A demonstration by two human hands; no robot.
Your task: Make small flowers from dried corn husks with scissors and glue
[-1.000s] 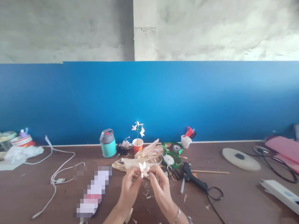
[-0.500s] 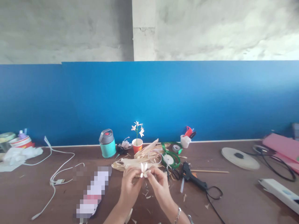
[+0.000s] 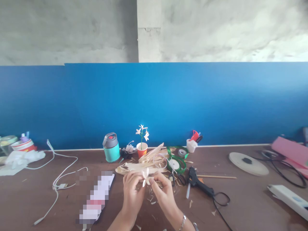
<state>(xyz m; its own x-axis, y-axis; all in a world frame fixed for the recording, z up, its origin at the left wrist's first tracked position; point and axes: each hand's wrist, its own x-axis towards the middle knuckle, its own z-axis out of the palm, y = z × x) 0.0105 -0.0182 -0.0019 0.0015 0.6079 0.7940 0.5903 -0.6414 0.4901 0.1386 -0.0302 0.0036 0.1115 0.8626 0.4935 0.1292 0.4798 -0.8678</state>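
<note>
We see small white flower [image 3: 146,177] in middle near part, above brown table [image 3: 245,208]. Left hand [image 3: 133,189] holds it narrowly from left, fingers curled; right hand [image 3: 165,187] pinches petal at right side. Just beyond hands, pale dry strips [image 3: 136,167] lie in pile. Right of hands, we see black glue gun [image 3: 202,185]. Farther, red cup [image 3: 142,150] bears flower stem [image 3: 141,138]; turquoise flask [image 3: 112,153] stands at its left.
</note>
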